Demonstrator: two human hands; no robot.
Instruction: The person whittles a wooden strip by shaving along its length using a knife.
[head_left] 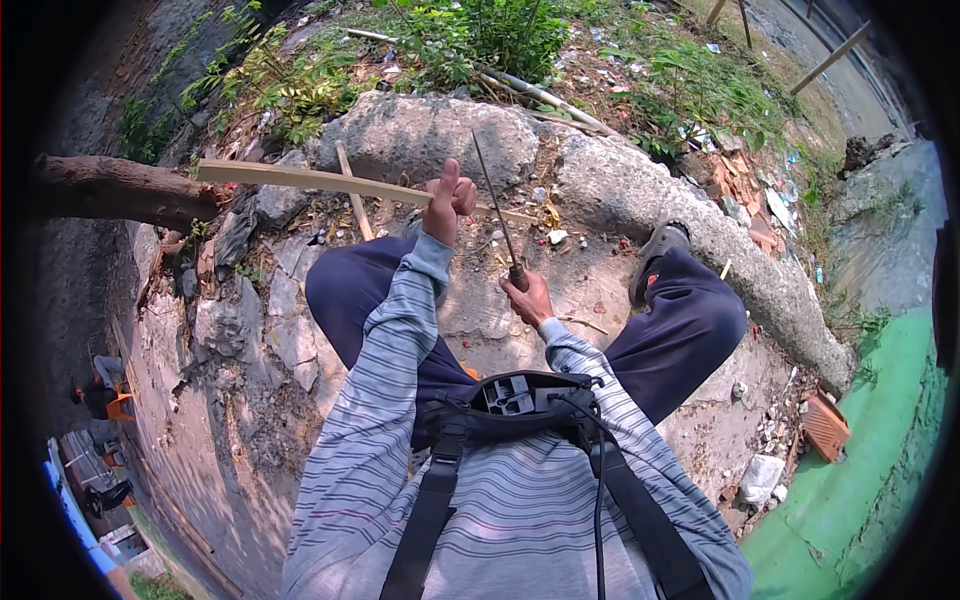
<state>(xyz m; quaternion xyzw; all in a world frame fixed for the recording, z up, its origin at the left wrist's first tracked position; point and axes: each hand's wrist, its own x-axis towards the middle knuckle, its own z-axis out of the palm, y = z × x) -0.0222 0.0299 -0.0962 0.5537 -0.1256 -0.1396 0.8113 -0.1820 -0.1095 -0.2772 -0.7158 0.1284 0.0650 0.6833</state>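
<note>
We are holding, in our left hand (448, 205), one pale wooden strip (310, 180): fingers wrapping around it, thumb pointing upward, the longer part running out to the left and a short, narrow end showing past the fist on the right. In our right hand (531, 300) we are gripping one knife (508, 245) by its dark handle, fingers closing about it, the slim blade pointing up and away; it is crossing the strip's narrow end in view, though we cannot tell whether the two are touching. The strip is spanning the space above broken ground, beyond our left knee. We are sitting with knees spread, wearing a black pouch (520, 396) at the waist. Beyond the hands, rough concrete blocks (430, 130) are lying in a row, green plants (500, 40) growing behind them; at far left, one brown log (130, 190) is jutting in.
</note>
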